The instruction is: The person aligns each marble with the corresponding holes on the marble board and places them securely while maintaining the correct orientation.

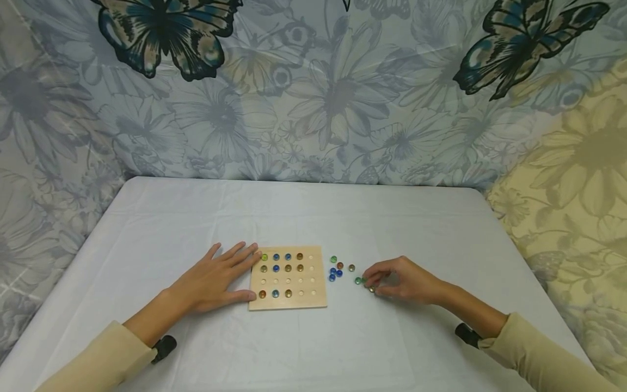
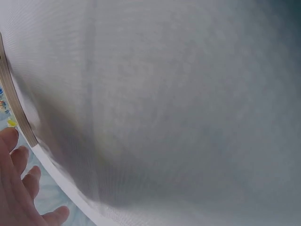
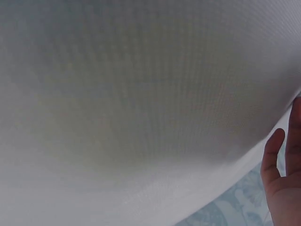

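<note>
A pale wooden board point(image 1: 289, 301) lies flat on the table, with rows of round hollows. Glass marbles in lime, blue, teal and amber fill many hollows in its top two rows and the left part of its front row; the third row is bare. My left hand point(image 1: 208, 283), fingers spread, rests at the board's left edge, with fingertips and thumb touching it. Right of the board, my right hand point(image 1: 404, 280) pinches a gold marble point(image 1: 372, 289) between thumb and fingers, low over the cloth. The fingertips partly cover a green marble beside it.
Between board and right hand lie several loose marbles: a blue cluster point(image 1: 335, 273), a reddish one point(image 1: 340, 265), green marbles point(image 1: 333, 259) and a brownish one point(image 1: 351, 268). White cloth covers the table point(image 1: 294, 354). A butterfly-patterned fabric point(image 1: 338, 125) hangs behind.
</note>
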{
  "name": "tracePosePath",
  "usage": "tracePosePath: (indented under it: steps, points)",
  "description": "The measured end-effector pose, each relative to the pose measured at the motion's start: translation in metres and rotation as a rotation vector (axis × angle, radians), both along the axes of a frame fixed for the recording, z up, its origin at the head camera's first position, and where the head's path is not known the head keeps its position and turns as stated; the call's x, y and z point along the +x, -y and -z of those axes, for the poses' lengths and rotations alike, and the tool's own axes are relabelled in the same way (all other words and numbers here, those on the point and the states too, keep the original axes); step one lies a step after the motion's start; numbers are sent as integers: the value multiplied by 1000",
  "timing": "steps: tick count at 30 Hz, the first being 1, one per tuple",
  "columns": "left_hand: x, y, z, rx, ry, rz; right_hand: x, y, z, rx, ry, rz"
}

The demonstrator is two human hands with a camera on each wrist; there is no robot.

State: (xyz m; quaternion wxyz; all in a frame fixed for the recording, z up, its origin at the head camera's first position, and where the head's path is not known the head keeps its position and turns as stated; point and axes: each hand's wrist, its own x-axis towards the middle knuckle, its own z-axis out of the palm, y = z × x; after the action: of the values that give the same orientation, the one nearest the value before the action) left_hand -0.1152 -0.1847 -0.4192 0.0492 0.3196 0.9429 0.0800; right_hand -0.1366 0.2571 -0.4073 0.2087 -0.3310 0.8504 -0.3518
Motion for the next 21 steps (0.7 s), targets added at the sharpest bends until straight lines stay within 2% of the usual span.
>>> tracePosePath:
  steps: [10, 21]
  points:
    - [1, 0, 1, -30, 29, -6, 2, 2, 1, 22, -21, -5]
    - [1, 0, 2, -36, 15, -7, 2, 4, 3, 11, -50, -14]
